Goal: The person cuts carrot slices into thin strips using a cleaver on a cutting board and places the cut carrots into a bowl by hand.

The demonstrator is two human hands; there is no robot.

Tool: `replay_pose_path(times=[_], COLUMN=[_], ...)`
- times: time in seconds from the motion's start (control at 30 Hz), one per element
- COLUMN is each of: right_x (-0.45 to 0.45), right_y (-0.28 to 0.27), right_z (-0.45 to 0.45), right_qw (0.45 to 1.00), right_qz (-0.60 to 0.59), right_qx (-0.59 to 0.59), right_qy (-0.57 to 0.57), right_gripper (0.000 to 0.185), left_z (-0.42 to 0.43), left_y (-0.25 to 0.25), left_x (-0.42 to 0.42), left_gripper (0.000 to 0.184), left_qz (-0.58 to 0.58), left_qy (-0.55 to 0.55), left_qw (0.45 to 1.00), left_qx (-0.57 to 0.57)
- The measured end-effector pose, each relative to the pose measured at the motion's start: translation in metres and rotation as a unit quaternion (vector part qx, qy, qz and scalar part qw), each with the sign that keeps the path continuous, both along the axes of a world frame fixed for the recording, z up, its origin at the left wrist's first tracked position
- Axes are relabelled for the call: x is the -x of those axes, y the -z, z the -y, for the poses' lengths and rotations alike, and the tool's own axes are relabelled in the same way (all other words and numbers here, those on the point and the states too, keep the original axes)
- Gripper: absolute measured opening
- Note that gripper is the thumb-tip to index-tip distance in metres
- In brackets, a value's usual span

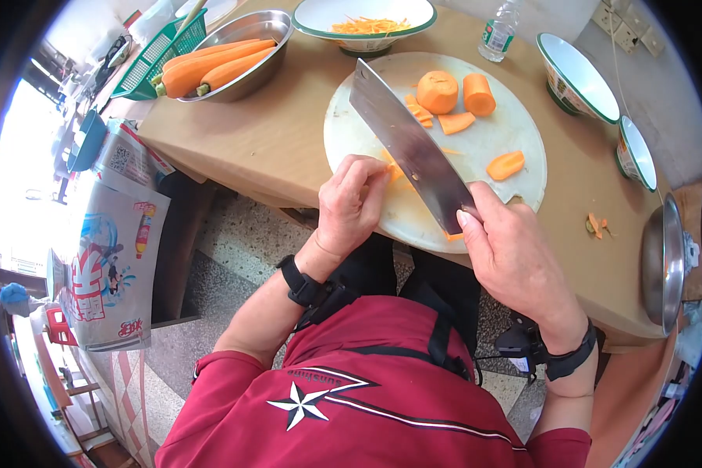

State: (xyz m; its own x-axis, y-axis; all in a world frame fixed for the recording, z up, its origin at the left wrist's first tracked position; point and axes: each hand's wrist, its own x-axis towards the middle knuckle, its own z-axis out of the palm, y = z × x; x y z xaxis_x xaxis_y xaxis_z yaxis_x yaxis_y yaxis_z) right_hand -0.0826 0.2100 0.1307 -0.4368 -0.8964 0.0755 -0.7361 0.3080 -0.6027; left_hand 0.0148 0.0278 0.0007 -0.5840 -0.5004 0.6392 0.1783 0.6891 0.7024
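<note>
My right hand grips a cleaver, its broad blade slanting up and left over the round white board. At the board's left edge, my left hand is closed, fingertips pinched at some orange carrot; what exactly it grips is too small to make out. Part of the carrot lies behind the blade. Beyond the cleaver, two thick carrot chunks stand near smaller slices. One cut piece lies alone on the right side of the board.
A steel bowl of whole carrots and a green basket are at the upper left. Behind the board stand a bowl of shreds and a bottle. Bowls and a steel basin line the right edge.
</note>
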Motion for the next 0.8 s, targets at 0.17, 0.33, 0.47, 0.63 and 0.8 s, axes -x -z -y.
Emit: replay_pose_path(times=[0.17,0.33,0.47,0.63,0.8], right_x=[0.0,0.003,0.007,0.009,0.013], right_y=[-0.002,0.008,0.009,0.018,0.023], right_z=[0.003,0.007,0.011,0.022,0.031], right_qw=[1.0,0.999,0.999,0.999,0.997], right_qz=[-0.001,-0.019,-0.029,0.009,-0.003], right_qx=[-0.027,0.0,-0.01,-0.021,-0.059], right_qy=[-0.008,-0.032,-0.041,-0.023,-0.044], right_gripper=[0.011,0.012,0.012,0.014,0.017], left_z=[0.002,0.003,0.003,0.002,0.001], left_y=[0.003,0.004,0.004,0.006,0.004], left_x=[0.0,0.0,0.0,0.003,0.002], left_gripper=[0.014,0.013,0.014,0.015,0.014], left_qz=[0.004,-0.003,-0.002,-0.022,-0.031], left_qy=[-0.004,-0.005,-0.007,-0.013,-0.014], left_qw=[1.0,1.0,0.999,0.999,0.999], left_qx=[0.014,0.028,0.032,0.027,0.024])
